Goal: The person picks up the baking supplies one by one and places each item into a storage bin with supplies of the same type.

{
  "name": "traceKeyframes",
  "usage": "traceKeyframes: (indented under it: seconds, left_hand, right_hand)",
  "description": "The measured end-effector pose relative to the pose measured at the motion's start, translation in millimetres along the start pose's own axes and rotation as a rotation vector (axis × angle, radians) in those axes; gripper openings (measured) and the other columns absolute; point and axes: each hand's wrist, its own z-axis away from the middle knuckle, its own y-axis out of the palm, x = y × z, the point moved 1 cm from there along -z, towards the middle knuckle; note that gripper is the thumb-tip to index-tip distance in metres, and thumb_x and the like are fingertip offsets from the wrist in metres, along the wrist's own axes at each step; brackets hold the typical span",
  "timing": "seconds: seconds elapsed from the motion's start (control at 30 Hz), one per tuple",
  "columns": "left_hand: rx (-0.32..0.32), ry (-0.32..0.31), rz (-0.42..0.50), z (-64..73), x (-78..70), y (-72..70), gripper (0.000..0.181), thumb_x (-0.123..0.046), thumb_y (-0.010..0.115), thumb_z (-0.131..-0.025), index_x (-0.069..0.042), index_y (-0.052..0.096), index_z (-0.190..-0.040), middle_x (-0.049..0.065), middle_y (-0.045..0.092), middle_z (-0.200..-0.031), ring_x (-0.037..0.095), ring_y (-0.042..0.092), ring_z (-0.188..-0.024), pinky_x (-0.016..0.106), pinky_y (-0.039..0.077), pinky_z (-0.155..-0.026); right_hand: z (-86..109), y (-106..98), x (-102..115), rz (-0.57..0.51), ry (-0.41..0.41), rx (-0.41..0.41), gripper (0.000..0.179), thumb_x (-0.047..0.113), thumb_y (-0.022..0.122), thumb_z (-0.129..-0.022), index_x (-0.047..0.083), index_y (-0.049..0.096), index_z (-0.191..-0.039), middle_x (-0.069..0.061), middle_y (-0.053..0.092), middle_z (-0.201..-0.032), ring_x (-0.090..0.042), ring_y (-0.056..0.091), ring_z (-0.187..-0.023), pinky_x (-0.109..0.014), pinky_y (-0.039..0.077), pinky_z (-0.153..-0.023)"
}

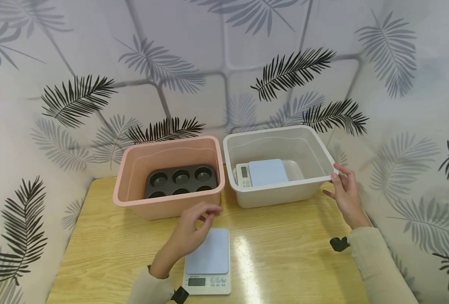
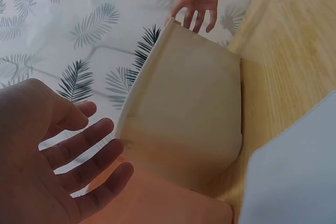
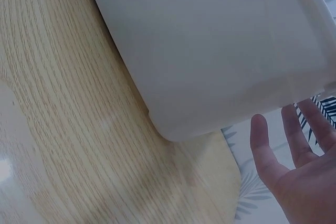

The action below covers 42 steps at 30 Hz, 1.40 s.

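My right hand (image 1: 347, 196) is at the right front corner of a white plastic bin (image 1: 270, 192), thumb and forefinger on its rim. The other fingers of that hand hang loose below the rim in the right wrist view. Inside the bin lies a kitchen scale (image 1: 268, 172) with a pale blue top. My left hand (image 1: 194, 226), fingers loosely bent and holding nothing, hovers over a second kitchen scale (image 1: 209, 257) on the table. Just beyond it stands a pink plastic bin (image 1: 171, 209) containing a dark muffin tin (image 1: 180, 177).
Both bins stand side by side at the back of the wooden table (image 1: 277, 249). Behind them hangs a pale cloth (image 1: 194, 50) printed with leaves. The second scale lies near the front, its display toward me.
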Motion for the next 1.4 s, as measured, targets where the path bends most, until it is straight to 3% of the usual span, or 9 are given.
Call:
traceKeyframes:
  seconds: [0.47,0.73,0.83,1.03,1.4]
  left_hand:
    - [0.000,-0.195,0.037,33.9,12.9,4.8,0.030,0.003,0.062,-0.105,-0.015,0.079,-0.123,-0.001,0.080,-0.113,0.014,0.073,-0.102,0.025,0.062,-0.082]
    - [-0.048,-0.333,0.047,58.8,28.1,13.9,0.025,0.003,0.065,-0.104,-0.010,0.079,-0.122,0.011,0.081,-0.116,0.024,0.076,-0.105,0.023,0.060,-0.083]
    - [-0.072,-0.335,0.008,67.0,32.2,15.8,0.026,0.004,0.066,-0.103,-0.010,0.079,-0.121,0.010,0.080,-0.110,0.023,0.074,-0.099,0.022,0.058,-0.075]
    - [-0.100,-0.315,-0.101,80.2,38.0,17.6,0.030,0.009,0.067,-0.097,-0.009,0.079,-0.117,0.006,0.077,-0.097,0.003,0.062,-0.086,0.022,0.053,-0.063]
    - [-0.156,-0.365,-0.061,101.6,43.7,24.7,0.030,0.012,0.066,-0.095,-0.008,0.079,-0.114,0.004,0.076,-0.097,0.001,0.062,-0.087,0.019,0.054,-0.064]
  right_hand:
    - [0.9,1,-1,-0.035,0.009,-0.005,0.050,0.031,0.050,-0.117,0.022,0.037,-0.164,0.013,0.055,-0.139,0.002,0.061,-0.120,-0.017,0.063,-0.084]
    - [1.4,2,-1,-0.010,0.020,-0.008,0.053,0.035,0.050,-0.116,0.023,0.036,-0.166,0.013,0.053,-0.143,0.001,0.060,-0.122,-0.016,0.062,-0.085]
    - [1.4,3,0,0.002,0.024,-0.014,0.053,0.035,0.049,-0.116,0.023,0.035,-0.166,0.014,0.053,-0.143,0.002,0.060,-0.122,-0.016,0.062,-0.085]
    - [1.4,5,1,-0.015,0.032,-0.023,0.051,0.035,0.049,-0.117,0.023,0.037,-0.165,0.013,0.054,-0.141,0.002,0.060,-0.120,-0.017,0.063,-0.085]
    - [0.9,3,-1,-0.009,0.023,-0.017,0.051,0.035,0.049,-0.116,0.024,0.036,-0.165,0.013,0.053,-0.142,0.002,0.060,-0.121,-0.017,0.063,-0.084]
